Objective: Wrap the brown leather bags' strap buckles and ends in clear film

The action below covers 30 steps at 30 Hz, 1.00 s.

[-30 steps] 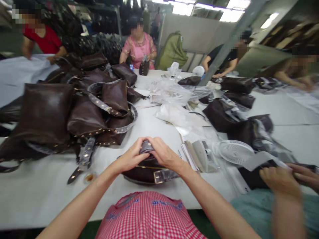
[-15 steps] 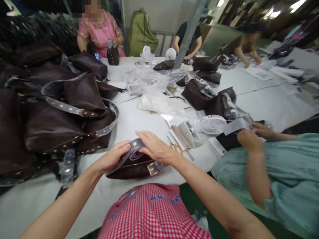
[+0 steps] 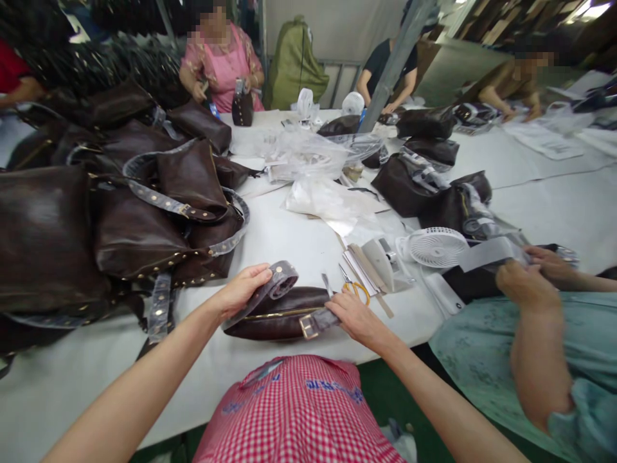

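Note:
A dark brown leather bag (image 3: 284, 310) with a gold zipper lies flat in front of me. My left hand (image 3: 247, 289) is closed around a studded strap (image 3: 278, 272) in clear wrapping, whose end is coiled into a roll above the bag's left part. At the right end of the bag, my right hand (image 3: 354, 313) pinches a short wrapped buckle strap (image 3: 324, 319). Its gold buckle (image 3: 307, 326) lies against the bag's front edge. Just beyond my right hand are scissors (image 3: 355, 288) with yellow handles.
A heap of brown bags (image 3: 139, 225) covers the left side. Clear plastic bags (image 3: 313, 154) lie mid-table. To the right are a stack of cards (image 3: 364, 269), a white fan (image 3: 434, 246) and a co-worker's hands (image 3: 530, 276). A slanted metal post (image 3: 395, 67) rises beyond.
My right hand has left the strap roll and moved right to the buckle strap. My left hand keeps the roll, now more tightly coiled in view. The camera has turned slightly left.

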{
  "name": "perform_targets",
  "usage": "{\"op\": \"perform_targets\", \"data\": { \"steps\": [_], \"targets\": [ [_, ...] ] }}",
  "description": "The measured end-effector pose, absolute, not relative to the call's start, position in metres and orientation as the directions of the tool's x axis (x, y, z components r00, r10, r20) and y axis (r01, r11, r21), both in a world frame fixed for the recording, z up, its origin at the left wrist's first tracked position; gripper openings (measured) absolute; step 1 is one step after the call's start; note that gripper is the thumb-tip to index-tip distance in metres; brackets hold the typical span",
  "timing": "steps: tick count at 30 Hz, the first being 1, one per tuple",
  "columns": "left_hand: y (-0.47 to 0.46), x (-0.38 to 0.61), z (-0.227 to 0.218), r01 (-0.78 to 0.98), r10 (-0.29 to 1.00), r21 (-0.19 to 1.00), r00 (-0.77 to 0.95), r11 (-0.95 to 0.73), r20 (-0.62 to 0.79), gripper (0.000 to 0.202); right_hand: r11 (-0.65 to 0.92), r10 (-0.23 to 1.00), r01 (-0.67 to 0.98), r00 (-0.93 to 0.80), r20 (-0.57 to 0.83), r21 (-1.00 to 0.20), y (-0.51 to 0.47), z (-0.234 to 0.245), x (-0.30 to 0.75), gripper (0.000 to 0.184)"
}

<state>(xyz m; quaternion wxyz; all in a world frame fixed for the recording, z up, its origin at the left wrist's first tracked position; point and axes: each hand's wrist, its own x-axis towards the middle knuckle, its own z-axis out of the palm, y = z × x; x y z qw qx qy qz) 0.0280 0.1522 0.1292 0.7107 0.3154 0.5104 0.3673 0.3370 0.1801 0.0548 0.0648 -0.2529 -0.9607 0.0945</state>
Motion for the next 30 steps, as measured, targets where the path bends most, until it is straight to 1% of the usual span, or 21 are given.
{"op": "perform_targets", "data": {
  "steps": [3, 5, 9, 11, 13, 16, 18, 20, 22, 26, 30],
  "targets": [
    [0.154, 0.032, 0.125, -0.192, 0.818, 0.799, 0.22, 0.57, -0.531, 0.041, 0.844, 0.511, 0.457, -0.845, 0.159, -0.281, 0.18, 0.046, 0.341, 0.037],
    [0.156, 0.036, 0.123, -0.169, 0.792, 0.778, 0.231, 0.605, -0.565, 0.038, 0.818, 0.543, 0.452, -0.811, 0.217, -0.355, 0.177, 0.045, 0.342, 0.036],
    [0.162, 0.05, 0.117, -0.064, 0.726, 0.739, 0.261, 0.67, -0.636, 0.038, 0.693, 0.686, 0.466, -0.66, 0.306, -0.55, 0.171, 0.045, 0.34, 0.03],
    [0.163, 0.057, 0.112, -0.006, 0.705, 0.733, 0.278, 0.681, -0.652, 0.039, 0.616, 0.763, 0.477, -0.561, 0.323, -0.627, 0.169, 0.045, 0.335, 0.028],
    [0.164, 0.064, 0.107, 0.012, 0.688, 0.729, 0.32, 0.685, -0.652, 0.039, 0.541, 0.825, 0.489, -0.465, 0.321, -0.684, 0.167, 0.044, 0.329, 0.027],
    [0.164, 0.075, 0.1, -0.009, 0.667, 0.721, 0.388, 0.693, -0.636, 0.038, 0.468, 0.877, 0.508, -0.366, 0.311, -0.723, 0.165, 0.044, 0.317, 0.024],
    [0.165, 0.082, 0.096, 0.005, 0.654, 0.718, 0.408, 0.696, -0.637, 0.033, 0.488, 0.866, 0.518, -0.383, 0.32, -0.702, 0.165, 0.044, 0.309, 0.023],
    [0.166, 0.088, 0.093, 0.048, 0.625, 0.706, 0.427, 0.706, -0.654, 0.026, 0.556, 0.822, 0.525, -0.461, 0.334, -0.644, 0.165, 0.043, 0.303, 0.024],
    [0.167, 0.09, 0.089, 0.078, 0.584, 0.68, 0.448, 0.729, -0.677, 0.021, 0.623, 0.774, 0.541, -0.533, 0.342, -0.564, 0.164, 0.041, 0.3, 0.028],
    [0.17, 0.088, 0.081, 0.082, 0.473, 0.588, 0.509, 0.805, -0.719, 0.016, 0.711, 0.703, 0.6, -0.612, 0.363, -0.367, 0.16, 0.037, 0.301, 0.032],
    [0.174, 0.091, 0.07, 0.127, 0.394, 0.538, 0.547, 0.833, -0.738, 0.009, 0.779, 0.622, 0.594, -0.695, 0.361, -0.199, 0.152, 0.038, 0.3, 0.032]
  ]
}}
